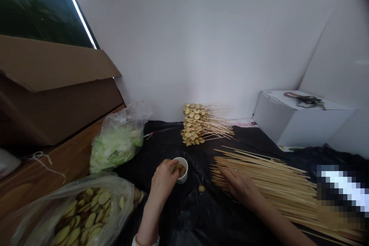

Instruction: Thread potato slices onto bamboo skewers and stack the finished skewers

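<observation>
From the head-worn view, the person's left hand is reaching to a white paper cup, with its fingers curled closed at the rim, though it is impossible to tell whether they are gripping anything. The cup is holding yellow-brown potato-like slices and is standing on a black plastic sheet. A white band is circling the left wrist. The right hand is lying open, its fingers resting on a wide pile of loose bamboo skewers. One loose slice is lying on the sheet between the hands. Farther ahead, a stack of skewered slices is resting against the white wall, its bare skewer ends pointing right. On the left, a clear bag of slices and a bag of shredded green leaves are lying at the edge of the wooden surface, below a cardboard box. A white box is standing in the far right corner.
</observation>
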The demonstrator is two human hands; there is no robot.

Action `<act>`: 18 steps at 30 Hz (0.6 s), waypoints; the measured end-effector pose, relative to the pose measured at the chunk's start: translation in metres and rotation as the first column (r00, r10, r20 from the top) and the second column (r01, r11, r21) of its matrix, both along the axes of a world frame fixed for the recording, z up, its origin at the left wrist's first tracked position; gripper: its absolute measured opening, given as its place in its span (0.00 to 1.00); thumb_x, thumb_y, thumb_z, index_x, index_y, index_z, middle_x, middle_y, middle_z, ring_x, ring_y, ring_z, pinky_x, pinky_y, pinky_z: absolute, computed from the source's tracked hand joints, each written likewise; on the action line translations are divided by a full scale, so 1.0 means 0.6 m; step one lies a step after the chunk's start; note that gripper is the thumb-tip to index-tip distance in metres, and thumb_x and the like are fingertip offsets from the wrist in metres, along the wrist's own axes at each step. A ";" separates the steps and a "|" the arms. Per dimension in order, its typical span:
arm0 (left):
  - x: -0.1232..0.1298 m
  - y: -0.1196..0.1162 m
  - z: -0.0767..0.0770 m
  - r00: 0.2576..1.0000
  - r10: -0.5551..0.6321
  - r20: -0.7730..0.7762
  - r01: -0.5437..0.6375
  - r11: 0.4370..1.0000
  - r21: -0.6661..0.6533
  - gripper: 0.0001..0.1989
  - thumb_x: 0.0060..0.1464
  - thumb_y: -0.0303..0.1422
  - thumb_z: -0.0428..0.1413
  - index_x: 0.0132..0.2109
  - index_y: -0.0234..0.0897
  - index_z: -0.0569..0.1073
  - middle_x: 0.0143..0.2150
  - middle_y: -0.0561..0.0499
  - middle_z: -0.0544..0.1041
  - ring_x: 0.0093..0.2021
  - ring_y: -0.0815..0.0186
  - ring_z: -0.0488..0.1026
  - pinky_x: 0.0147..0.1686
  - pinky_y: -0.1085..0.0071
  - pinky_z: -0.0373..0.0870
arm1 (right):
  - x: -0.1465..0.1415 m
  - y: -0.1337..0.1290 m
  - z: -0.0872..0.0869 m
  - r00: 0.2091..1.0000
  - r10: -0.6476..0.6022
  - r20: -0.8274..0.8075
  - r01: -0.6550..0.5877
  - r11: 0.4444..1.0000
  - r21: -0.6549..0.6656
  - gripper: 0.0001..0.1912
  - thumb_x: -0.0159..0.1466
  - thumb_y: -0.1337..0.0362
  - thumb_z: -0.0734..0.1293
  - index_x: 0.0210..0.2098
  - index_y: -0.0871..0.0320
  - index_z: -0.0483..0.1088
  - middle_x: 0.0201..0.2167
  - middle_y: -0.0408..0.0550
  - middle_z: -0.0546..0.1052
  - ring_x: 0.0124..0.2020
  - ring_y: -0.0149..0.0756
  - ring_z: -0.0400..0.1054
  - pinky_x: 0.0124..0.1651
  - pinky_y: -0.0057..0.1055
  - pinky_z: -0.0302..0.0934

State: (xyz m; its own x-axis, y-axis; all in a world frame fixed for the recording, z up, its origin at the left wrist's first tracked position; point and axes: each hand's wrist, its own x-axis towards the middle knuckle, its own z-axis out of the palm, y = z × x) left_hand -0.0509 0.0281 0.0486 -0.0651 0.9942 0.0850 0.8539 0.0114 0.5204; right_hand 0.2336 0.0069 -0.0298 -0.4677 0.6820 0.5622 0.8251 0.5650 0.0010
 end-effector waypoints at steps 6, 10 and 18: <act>0.002 0.000 0.008 0.989 0.019 -0.147 -0.024 0.999 -0.034 0.09 0.49 0.32 0.55 0.36 0.47 0.79 0.41 0.50 0.75 0.42 0.61 0.72 0.34 0.71 0.62 | 0.000 -0.001 0.002 1.000 -0.005 -0.004 0.005 1.000 0.005 0.19 0.59 0.77 0.54 0.45 0.60 0.68 0.36 0.51 0.76 0.28 0.36 0.70 0.29 0.31 0.61; 0.000 -0.002 0.002 0.992 0.061 -0.109 -0.057 0.998 0.038 0.08 0.50 0.33 0.54 0.34 0.45 0.79 0.41 0.49 0.75 0.41 0.59 0.73 0.33 0.69 0.62 | 0.001 -0.001 0.006 1.000 0.015 -0.021 -0.015 1.000 0.022 0.18 0.59 0.77 0.54 0.45 0.60 0.67 0.34 0.50 0.76 0.29 0.36 0.71 0.29 0.31 0.62; 0.013 -0.007 0.006 0.885 -0.060 0.461 -0.189 0.859 0.475 0.07 0.54 0.37 0.54 0.37 0.39 0.72 0.42 0.48 0.76 0.42 0.62 0.73 0.42 0.66 0.68 | 0.000 0.000 0.009 0.992 -0.049 -0.118 0.054 0.998 0.041 0.14 0.64 0.73 0.55 0.45 0.58 0.67 0.37 0.51 0.76 0.34 0.37 0.71 0.35 0.32 0.64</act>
State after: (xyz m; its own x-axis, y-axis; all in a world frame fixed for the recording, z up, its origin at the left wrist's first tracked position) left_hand -0.0431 0.0240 0.0520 -0.2821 0.8152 0.5059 0.5326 -0.3055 0.7893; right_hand 0.2335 0.0066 -0.0245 -0.3620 0.6769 0.6409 0.8489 0.5235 -0.0734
